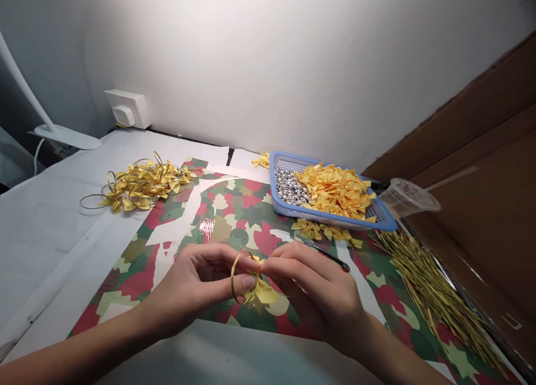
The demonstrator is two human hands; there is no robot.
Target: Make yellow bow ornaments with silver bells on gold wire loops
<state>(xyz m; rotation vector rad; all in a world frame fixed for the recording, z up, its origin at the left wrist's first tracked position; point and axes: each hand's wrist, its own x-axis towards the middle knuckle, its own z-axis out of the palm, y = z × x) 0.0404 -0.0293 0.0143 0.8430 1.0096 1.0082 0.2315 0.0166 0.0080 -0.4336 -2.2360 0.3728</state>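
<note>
Between my two hands, above the patterned sheet, is a yellow ribbon bow [263, 294] with a loop of gold wire [234, 279] on its left side. My left hand [205, 284] pinches the bow and wire between thumb and index finger. From the other side, the fingertips of my right hand [318, 287] are closed at the bow's upper right edge. Its thumb is mostly hidden behind the fingers. A thin wire end shows just right of the bow's lower part.
A blue basket [274, 192] holds yellow bows [335, 189] and silver bells [291, 187]. Wired bows [144, 184] are heaped at left. Tweezers [324, 254] lie beyond my right hand; gold wire stems [435, 296] and a plastic cup [408, 198] are at right.
</note>
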